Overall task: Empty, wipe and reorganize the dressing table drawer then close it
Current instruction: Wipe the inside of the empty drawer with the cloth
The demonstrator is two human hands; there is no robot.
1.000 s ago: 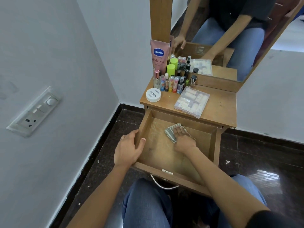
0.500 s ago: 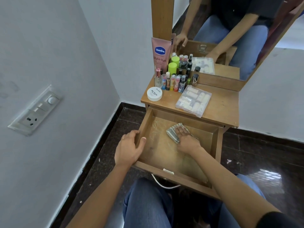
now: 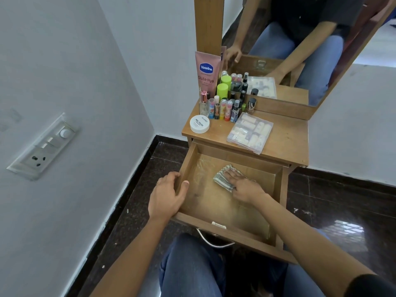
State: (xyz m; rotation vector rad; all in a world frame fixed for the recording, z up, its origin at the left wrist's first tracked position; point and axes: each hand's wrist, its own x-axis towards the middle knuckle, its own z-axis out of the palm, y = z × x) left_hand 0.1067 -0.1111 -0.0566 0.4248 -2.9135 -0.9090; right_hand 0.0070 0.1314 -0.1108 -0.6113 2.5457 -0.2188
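Carefully now: your left hand (image 3: 166, 196) grips the left wall of the drawer (image 3: 186, 166), fingers curled over the outside and thumb inside; the drawer stands pulled far out below the desk (image 3: 285, 138) and holds nothing but the cloth (image 3: 221, 179); that grip is likely what steadies it, so loosen it while pressing down and the drawer could sag or slip from its runners. Further right, the small bottles (image 3: 225, 108) stand crowded and upright at the back of the desk; a hard shove on the drawer could shake the desk and topple them. Your right hand (image 3: 246, 187) lies flat with fingers straight, pressing the cloth onto the drawer floor toward the back; lift that arm carelessly and it may catch the clear pouch (image 3: 249, 132), which lies at the desk's front edge just above, and knock it into the drawer. The drawer floor shines; whether from damp or varnish you cannot tell; if damp, putting things back too soon would trap moisture under them.

As for writing, the white jar (image 3: 199, 124) at the desk's left front reads "zudio" and "NAIL POLISH", with a smaller line too fine to read; the pink tube (image 3: 206, 71) behind it reads "Vaseline" and "Gluta-Hya"; the bottles' labels are too small to make out; the pouch shows no legible print.
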